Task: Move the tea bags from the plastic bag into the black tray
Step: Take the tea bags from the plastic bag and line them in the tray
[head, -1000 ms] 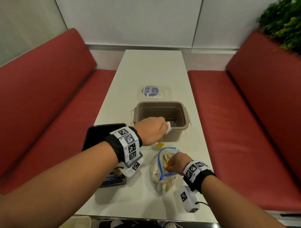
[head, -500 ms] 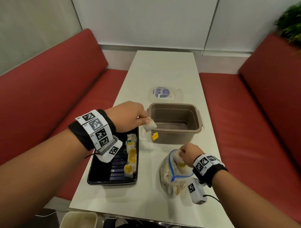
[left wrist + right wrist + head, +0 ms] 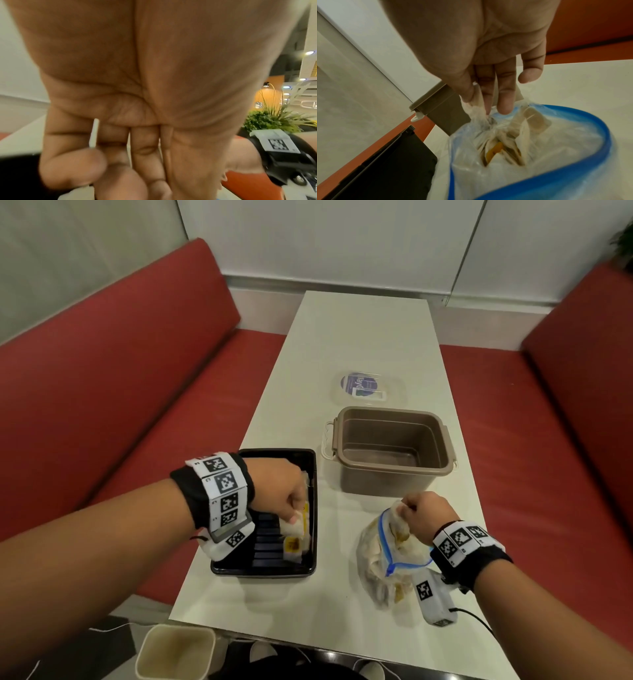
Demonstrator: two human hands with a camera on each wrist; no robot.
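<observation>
The black tray point(image 3: 274, 571) lies at the table's near left with several tea bags point(image 3: 293, 547) along its right side. My left hand point(image 3: 284, 498) is low over the tray and pinches a white tea bag point(image 3: 295, 528). In the left wrist view only a thin white edge point(image 3: 94, 133) shows between the curled fingers point(image 3: 72, 167). The clear plastic bag point(image 3: 376, 563) with a blue zip lies at the near right, full of tea bags. My right hand point(image 3: 424, 513) pinches a tea bag point(image 3: 476, 108) at the mouth of the plastic bag point(image 3: 590, 162).
An empty brown plastic tub point(image 3: 390, 474) stands just beyond the bag, and its clear lid point(image 3: 366, 386) lies farther back. Red benches run along both sides of the narrow white table point(image 3: 359, 337). A beige bin point(image 3: 174, 652) sits below the near edge.
My left hand carried its tea bag from beside the tub leftward and down into the tray. My right hand stayed at the bag's mouth. The view turned left.
</observation>
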